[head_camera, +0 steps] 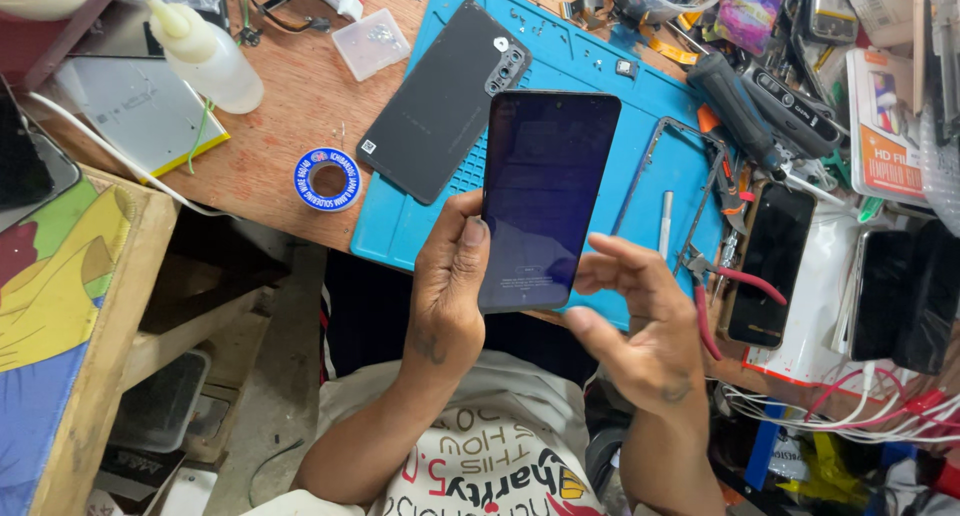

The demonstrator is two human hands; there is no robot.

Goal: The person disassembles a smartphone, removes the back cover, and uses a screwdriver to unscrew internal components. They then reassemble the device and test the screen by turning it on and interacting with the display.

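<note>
Head view, looking down on a cluttered wooden worktop. The left hand holds a dark rectangular smartphone with a dim blue-black glass screen upright by its lower left edge, thumb on the front rim and fingers behind; this grip is closed on the phone. The right hand hovers just beside the phone's lower right corner, its fingers loosely curled and spread, pinching nothing; whether a fingertip touches the edge cannot be told.

The phone hangs above the near edge of a blue rectangular silicone repair mat, on which lie a matte black phone back cover with a camera cut-out and a thin dark metal phone frame.

Risk, as a judgement: held along one side only and partly past the worktop's edge, the phone could slip and fall to the lap or floor. Red-handled pliers and loose screws nearby could scratch the glass if it is set down carelessly.

Labels and packages: a blue-and-white round spool of solder wire with a ring-shaped label lies left of the mat; a white and orange printed box stands at the right edge; a small clear plastic parts box sits above the cover.
</note>
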